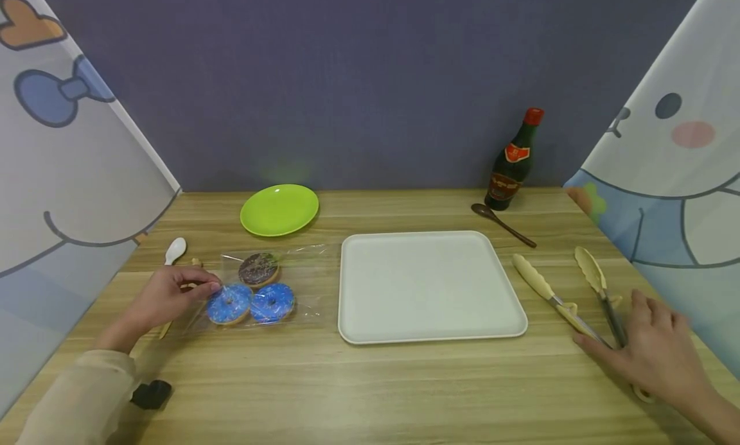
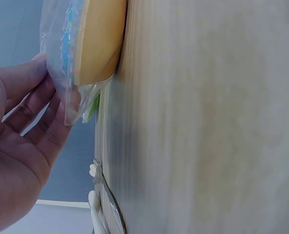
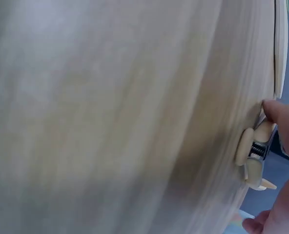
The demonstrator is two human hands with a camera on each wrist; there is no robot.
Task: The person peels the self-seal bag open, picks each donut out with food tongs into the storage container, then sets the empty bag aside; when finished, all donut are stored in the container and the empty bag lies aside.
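Note:
My left hand (image 1: 173, 294) pinches the left corner of a clear plastic bag (image 1: 312, 281) between thumb and fingers. Inside the bag are two blue-iced donuts (image 1: 273, 302) and one chocolate donut (image 1: 259, 268). The left wrist view shows the bag's film (image 2: 69, 100) between thumb and fingertips, with one donut (image 2: 101, 41) close by. On the right, my right hand (image 1: 653, 349) spreads over the handle end of metal tongs (image 1: 534, 278) with cream tips. Its thumb lies at one arm of the tongs, the other fingers beyond the opposite arm. The tongs rest spread on the table.
A white tray (image 1: 428, 287) lies mid-table, right of the bag. Behind stand a green plate (image 1: 279, 210) and a dark bottle (image 1: 510, 169), with a brown wooden spoon (image 1: 503, 223) beside it. A white spoon (image 1: 176, 249) and a black object (image 1: 151, 395) are near my left arm.

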